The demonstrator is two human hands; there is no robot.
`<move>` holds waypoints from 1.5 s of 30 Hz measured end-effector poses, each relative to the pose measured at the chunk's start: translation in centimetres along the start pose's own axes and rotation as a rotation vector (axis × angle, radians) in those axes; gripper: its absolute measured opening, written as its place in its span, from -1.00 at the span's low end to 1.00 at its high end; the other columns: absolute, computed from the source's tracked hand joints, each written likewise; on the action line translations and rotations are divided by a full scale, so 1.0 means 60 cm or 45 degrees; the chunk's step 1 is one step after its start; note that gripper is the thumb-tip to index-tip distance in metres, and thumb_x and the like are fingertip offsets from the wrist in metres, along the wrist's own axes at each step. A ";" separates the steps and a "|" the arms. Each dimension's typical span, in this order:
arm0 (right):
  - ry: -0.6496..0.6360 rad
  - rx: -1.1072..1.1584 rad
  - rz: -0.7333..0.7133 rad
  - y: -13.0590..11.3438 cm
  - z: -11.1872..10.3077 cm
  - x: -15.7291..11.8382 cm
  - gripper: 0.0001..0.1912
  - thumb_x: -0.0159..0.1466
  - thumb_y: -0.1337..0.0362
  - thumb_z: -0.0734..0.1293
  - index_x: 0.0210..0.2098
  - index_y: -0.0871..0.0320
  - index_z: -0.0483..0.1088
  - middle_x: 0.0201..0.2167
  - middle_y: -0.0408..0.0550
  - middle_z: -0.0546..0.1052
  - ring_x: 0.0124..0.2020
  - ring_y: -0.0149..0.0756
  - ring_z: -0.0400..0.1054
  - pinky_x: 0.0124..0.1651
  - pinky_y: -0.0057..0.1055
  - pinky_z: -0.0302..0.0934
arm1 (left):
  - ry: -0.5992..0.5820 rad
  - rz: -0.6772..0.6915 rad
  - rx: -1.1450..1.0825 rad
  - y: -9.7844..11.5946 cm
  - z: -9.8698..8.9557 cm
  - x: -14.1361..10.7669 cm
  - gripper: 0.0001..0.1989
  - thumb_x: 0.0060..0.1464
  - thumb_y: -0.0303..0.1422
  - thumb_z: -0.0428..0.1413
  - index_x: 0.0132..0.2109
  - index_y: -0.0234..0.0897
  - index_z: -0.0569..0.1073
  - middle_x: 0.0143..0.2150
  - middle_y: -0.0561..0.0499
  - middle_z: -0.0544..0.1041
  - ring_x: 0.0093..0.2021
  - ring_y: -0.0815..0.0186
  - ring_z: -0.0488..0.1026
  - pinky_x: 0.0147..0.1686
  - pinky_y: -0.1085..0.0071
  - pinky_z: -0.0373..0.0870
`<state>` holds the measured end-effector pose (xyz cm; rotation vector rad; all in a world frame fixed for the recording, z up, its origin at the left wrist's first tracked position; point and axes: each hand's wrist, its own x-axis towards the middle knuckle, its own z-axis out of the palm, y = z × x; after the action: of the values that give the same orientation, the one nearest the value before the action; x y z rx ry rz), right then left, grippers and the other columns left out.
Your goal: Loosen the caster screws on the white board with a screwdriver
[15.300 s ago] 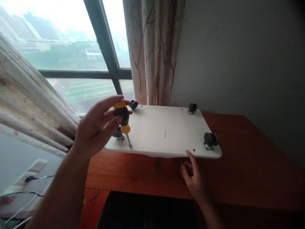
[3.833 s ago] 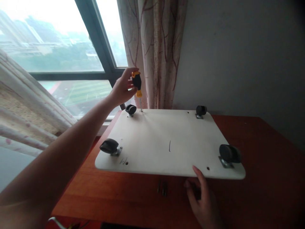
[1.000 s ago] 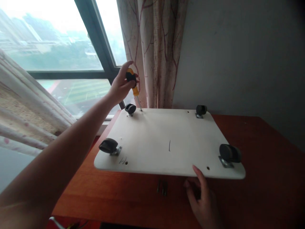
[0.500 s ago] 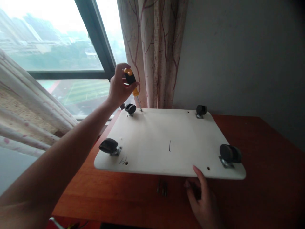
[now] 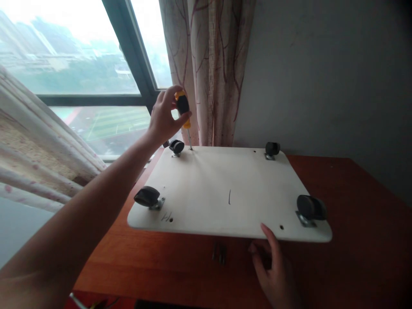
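A white board with rounded corners lies wheels-up, with a black caster near each corner. My left hand grips the yellow and black handle of a screwdriver. The tool is nearly upright, its tip at a hole by the far left caster. At the near edge, right of the middle, my right hand has its index finger on top of the board and its other fingers at or below the rim, closed on it. Some of those fingers are hidden in shadow.
The board is raised above a reddish-brown wooden table. Several screws lie on the wood in front of it. Behind stand a window at left, a patterned curtain and a grey wall.
The screwdriver's handle has swung slightly to the right and stands more upright, with my left hand moving along. Its tip stays at the same hole. My right hand has not moved.
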<state>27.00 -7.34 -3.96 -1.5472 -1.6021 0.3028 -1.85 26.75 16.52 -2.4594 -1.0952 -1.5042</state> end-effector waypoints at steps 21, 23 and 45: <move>0.016 0.042 0.008 0.000 -0.001 -0.001 -0.56 0.44 0.15 0.25 0.25 0.18 0.26 -0.30 0.02 0.68 -0.31 -0.25 0.63 -0.28 -0.49 0.51 | 0.025 -0.117 -0.107 -0.007 0.007 -0.003 -0.38 0.04 -0.34 0.26 0.24 -0.07 0.30 0.09 -0.08 0.51 -0.18 0.25 0.58 -0.33 0.36 0.57; 0.018 0.045 -0.008 0.000 -0.001 0.000 -0.56 0.44 0.17 0.25 0.25 0.17 0.26 -0.30 0.02 0.68 -0.32 -0.27 0.63 -0.28 -0.50 0.51 | 0.016 -0.085 -0.166 -0.008 0.009 -0.003 -0.38 0.07 -0.33 0.22 0.27 -0.05 0.26 0.14 -0.07 0.48 -0.11 0.24 0.58 -0.27 0.33 0.58; -0.031 0.071 0.044 -0.001 -0.001 0.000 -0.55 0.42 0.17 0.25 0.24 0.21 0.26 -0.33 0.05 0.68 -0.31 -0.19 0.64 -0.31 -0.46 0.51 | -0.010 -0.258 0.033 0.008 -0.004 0.008 -0.38 0.13 -0.23 0.25 0.26 -0.13 0.19 0.10 0.09 0.47 -0.08 0.38 0.42 -0.24 0.35 0.47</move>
<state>27.00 -7.37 -3.90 -1.5352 -1.5745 0.3833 -1.65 26.55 17.18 -2.4010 -1.3933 -1.5207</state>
